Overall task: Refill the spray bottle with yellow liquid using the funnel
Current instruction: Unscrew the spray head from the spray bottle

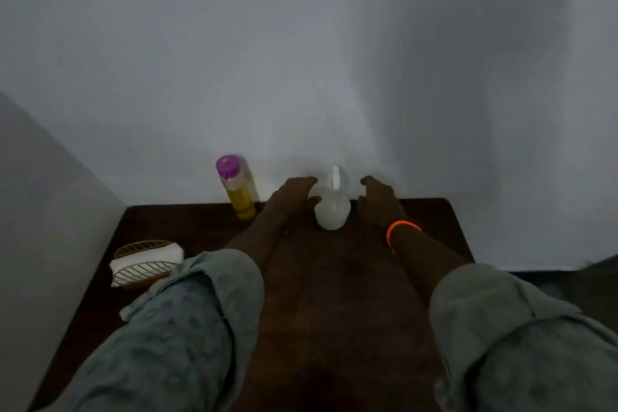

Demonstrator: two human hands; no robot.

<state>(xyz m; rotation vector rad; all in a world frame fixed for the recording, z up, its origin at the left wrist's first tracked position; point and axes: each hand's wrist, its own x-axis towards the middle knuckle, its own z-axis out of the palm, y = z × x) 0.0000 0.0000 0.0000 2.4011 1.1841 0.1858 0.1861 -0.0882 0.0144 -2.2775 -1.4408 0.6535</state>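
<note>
A clear spray bottle (332,211) with a white spray head stands upright near the far edge of the dark wooden table (334,294). My left hand (291,199) curls against its left side, fingers touching the bottle. My right hand (379,201), with an orange band at the wrist, hovers just right of the bottle with fingers apart, not clearly touching it. A tall clear bottle of yellow liquid (236,187) with a purple cap stands upright to the left, by the wall. No funnel is visible.
A gold wire basket (143,269) holding a folded white cloth sits at the table's left edge. A white wall rises right behind the bottles and another closes in on the left. The scene is dim.
</note>
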